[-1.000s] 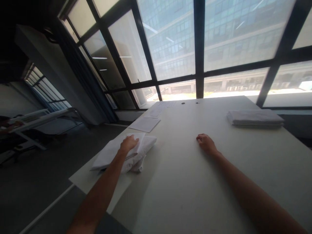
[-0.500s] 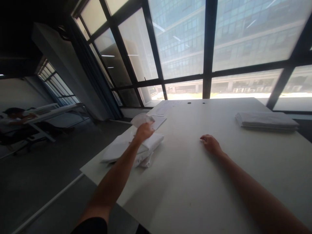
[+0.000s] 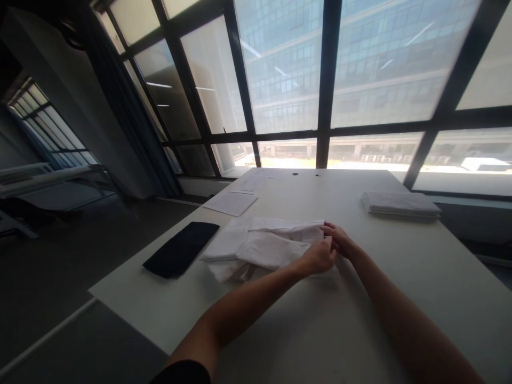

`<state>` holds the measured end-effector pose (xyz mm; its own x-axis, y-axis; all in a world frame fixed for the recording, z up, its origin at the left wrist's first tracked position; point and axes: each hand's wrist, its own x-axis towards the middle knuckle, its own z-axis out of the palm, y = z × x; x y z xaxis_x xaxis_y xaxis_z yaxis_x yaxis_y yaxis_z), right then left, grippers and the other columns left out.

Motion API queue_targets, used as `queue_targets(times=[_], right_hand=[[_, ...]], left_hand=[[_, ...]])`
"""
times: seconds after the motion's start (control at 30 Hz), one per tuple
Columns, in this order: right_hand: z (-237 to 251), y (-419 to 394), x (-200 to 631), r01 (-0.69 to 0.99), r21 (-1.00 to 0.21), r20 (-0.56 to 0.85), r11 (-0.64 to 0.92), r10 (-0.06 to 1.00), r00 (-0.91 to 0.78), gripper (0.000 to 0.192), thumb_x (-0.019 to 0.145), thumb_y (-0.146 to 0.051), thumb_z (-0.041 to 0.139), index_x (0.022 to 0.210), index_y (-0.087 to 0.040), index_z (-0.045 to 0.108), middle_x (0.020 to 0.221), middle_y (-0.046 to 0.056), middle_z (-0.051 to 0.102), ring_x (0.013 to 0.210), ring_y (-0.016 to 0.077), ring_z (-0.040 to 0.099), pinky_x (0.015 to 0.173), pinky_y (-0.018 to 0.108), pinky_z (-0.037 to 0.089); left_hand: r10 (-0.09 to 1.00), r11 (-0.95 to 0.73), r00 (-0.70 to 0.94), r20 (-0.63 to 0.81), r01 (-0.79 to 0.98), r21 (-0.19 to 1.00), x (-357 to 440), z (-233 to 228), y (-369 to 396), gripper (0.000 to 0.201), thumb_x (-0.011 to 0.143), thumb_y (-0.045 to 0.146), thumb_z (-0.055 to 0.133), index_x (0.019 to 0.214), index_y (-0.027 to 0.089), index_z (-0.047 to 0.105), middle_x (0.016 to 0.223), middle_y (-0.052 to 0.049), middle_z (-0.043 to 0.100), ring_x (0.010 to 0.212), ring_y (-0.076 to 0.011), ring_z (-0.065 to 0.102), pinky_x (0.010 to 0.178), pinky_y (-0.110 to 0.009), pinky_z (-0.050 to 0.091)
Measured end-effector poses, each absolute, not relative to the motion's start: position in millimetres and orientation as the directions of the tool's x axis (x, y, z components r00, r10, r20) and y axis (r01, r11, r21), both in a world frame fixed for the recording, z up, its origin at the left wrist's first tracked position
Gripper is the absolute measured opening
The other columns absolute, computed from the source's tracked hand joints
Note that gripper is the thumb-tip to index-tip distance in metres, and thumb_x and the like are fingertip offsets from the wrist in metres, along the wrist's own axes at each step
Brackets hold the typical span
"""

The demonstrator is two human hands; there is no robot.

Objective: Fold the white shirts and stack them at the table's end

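Observation:
A white cloth item point(image 3: 268, 249), folded and loosely layered, lies across the table in front of me. Its kind is not clear. My left hand point(image 3: 320, 257) is closed on the near part of its right end, fingers curled in. Right beside it, my right hand point(image 3: 339, 240) pinches the far corner of the same end, and the two hands nearly touch. The cloth's left end rests on the table, with rumpled layers showing below it. To its left lies a flat dark folded piece point(image 3: 182, 249), probably fabric.
A neat stack of folded white cloths point(image 3: 401, 205) sits at the right back of the white table point(image 3: 360, 330). Paper sheets point(image 3: 231, 203) lie at the left back. Large windows point(image 3: 284, 69) rise beyond the far edge. The table's left edge borders the floor.
My left hand has brought the white cloth rightward from the left pile to my right hand, which now grips it too. The dark piece is uncovered. The view has turned right.

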<state>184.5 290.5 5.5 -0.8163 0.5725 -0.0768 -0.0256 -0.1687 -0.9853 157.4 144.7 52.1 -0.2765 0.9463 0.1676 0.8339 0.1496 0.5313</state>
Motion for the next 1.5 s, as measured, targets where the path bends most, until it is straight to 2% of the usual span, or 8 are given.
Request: queue_targets(times=[0.13, 0.33, 0.6, 0.83, 0.97, 1.13, 1.33, 1.5], right_hand=[[0.2, 289.4, 179.9, 0.055, -0.996, -0.086, -0.068, 0.662, -0.745, 0.045, 0.067, -0.018, 0.072, 0.112, -0.016, 0.064, 0.07, 0.0, 0.068, 0.055, 0.0142, 0.059, 0.047, 0.021, 0.043], [-4.6, 276.9, 169.2, 0.199, -0.904, 0.187, 0.377, 0.77, -0.611, 0.046, 0.071, -0.013, 0.052, 0.114, -0.016, 0.069, 0.09, 0.009, 0.076, 0.079, 0.0217, 0.068, 0.066, 0.024, 0.05], [-10.3, 276.9, 168.6, 0.332, -0.809, 0.228, 0.484, 0.78, -0.582, 0.05, 0.07, -0.011, 0.049, 0.115, -0.018, 0.071, 0.098, 0.011, 0.077, 0.086, 0.0246, 0.069, 0.071, 0.025, 0.048], [-14.7, 282.2, 171.8, 0.385, -0.781, 0.221, 0.491, 0.794, -0.566, 0.052, 0.07, -0.011, 0.048, 0.117, -0.015, 0.071, 0.102, 0.014, 0.076, 0.088, 0.0254, 0.07, 0.072, 0.026, 0.047], [-14.5, 282.3, 172.2, 0.392, -0.774, 0.226, 0.498, 0.795, -0.563, 0.048, 0.07, -0.011, 0.048, 0.111, -0.015, 0.072, 0.099, 0.014, 0.077, 0.086, 0.0244, 0.07, 0.07, 0.025, 0.047], [-18.0, 296.1, 183.7, 0.37, -0.802, 0.22, 0.468, 0.809, -0.545, 0.046, 0.067, -0.014, 0.048, 0.104, -0.013, 0.075, 0.091, 0.013, 0.077, 0.08, 0.0248, 0.069, 0.068, 0.027, 0.048], [-20.6, 301.7, 195.8, 0.371, -0.803, 0.21, 0.466, 0.804, -0.556, 0.041, 0.068, -0.014, 0.05, 0.101, -0.012, 0.075, 0.09, 0.013, 0.077, 0.078, 0.0234, 0.069, 0.066, 0.026, 0.048], [-16.9, 295.3, 199.0, 0.395, -0.794, 0.136, 0.462, 0.769, -0.625, 0.045, 0.068, -0.008, 0.051, 0.106, -0.008, 0.075, 0.096, 0.016, 0.077, 0.084, 0.024, 0.071, 0.072, 0.027, 0.05]], left_hand=[[0.924, 0.057, -0.188, 0.334, 0.929, 0.365, 140.1, 62.6, 104.4, 0.035, 0.094, 0.014, 0.048, 0.122, 0.022, 0.068, 0.12, -0.008, 0.071, 0.11, -0.0222, 0.066, 0.101, -0.035, 0.049], [0.824, 0.456, -0.415, 0.385, 0.89, -0.017, 71.8, 59.0, 20.5, 0.04, 0.094, 0.019, 0.053, 0.133, 0.019, 0.062, 0.141, -0.015, 0.06, 0.137, -0.0337, 0.048, 0.113, -0.051, 0.038], [0.767, 0.511, -0.404, 0.498, 0.854, -0.094, 32.6, 40.4, -72.6, 0.059, 0.099, 0.05, 0.052, 0.15, 0.022, 0.047, 0.156, -0.015, 0.045, 0.151, -0.0356, 0.027, 0.124, -0.057, 0.015], [0.601, 0.7, -0.673, 0.431, 0.703, 0.122, 23.4, 22.5, -119.5, 0.082, 0.09, 0.042, 0.063, 0.159, 0.014, 0.028, 0.157, -0.022, 0.041, 0.142, -0.0388, 0.044, 0.108, -0.048, 0.045], [0.476, 0.769, -0.809, 0.344, 0.573, 0.284, 1.5, 64.1, -141.3, 0.048, 0.096, 0.027, 0.046, 0.143, 0.017, 0.054, 0.13, -0.016, 0.068, 0.121, -0.033, 0.064, 0.1, -0.038, 0.05], [0.229, 0.736, -0.846, 0.482, 0.475, 0.483, -44.1, 124.7, -167.1, 0.04, 0.098, 0.038, 0.043, 0.118, 0.016, 0.069, 0.106, -0.009, 0.077, 0.106, -0.0263, 0.071, 0.097, -0.033, 0.052], [0.622, 0.631, -0.779, -0.081, 0.438, 0.64, -37.0, 87.0, -162.0, 0.057, 0.065, 0.044, 0.083, 0.115, 0.018, 0.073, 0.112, -0.012, 0.076, 0.105, -0.0325, 0.071, 0.093, -0.039, 0.055], [0.591, 0.397, -0.792, 0.157, 0.455, 0.797, -10.5, 49.3, -134.6, 0.062, 0.065, 0.043, 0.082, 0.118, 0.015, 0.066, 0.121, -0.014, 0.072, 0.114, -0.0336, 0.067, 0.097, -0.041, 0.054]])
